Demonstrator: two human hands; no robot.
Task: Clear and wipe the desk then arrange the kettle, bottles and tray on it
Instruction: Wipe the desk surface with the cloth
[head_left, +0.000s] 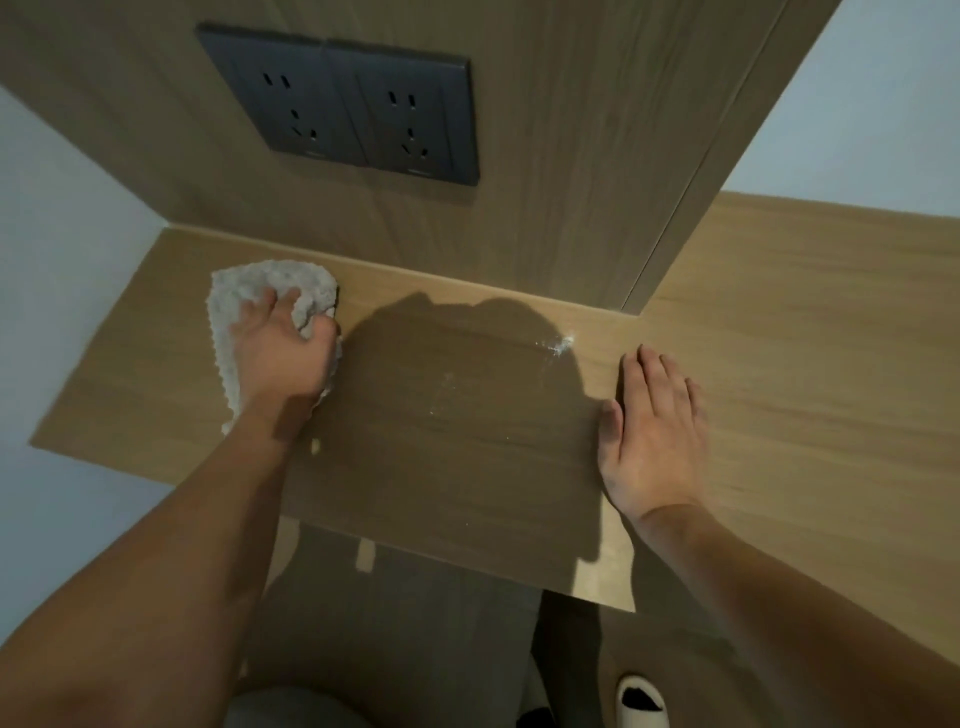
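Observation:
A light wooden desk (779, 364) runs across the head view. On its left part lies a white fluffy cloth (270, 291), and my left hand (280, 353) grips it, fingers curled into the fabric and pressing it against the desk. My right hand (654, 436) rests flat on the desk to the right, fingers straight and together, holding nothing. Between my hands, a small patch of white dust (558, 345) and fainter specks lie on the surface. No kettle, bottles or tray are in view.
Two dark wall sockets (353, 109) sit on the wooden panel above the desk. White walls flank the panel on both sides. Below the desk edge I see grey trousers and a white slipper (641, 701) on the floor.

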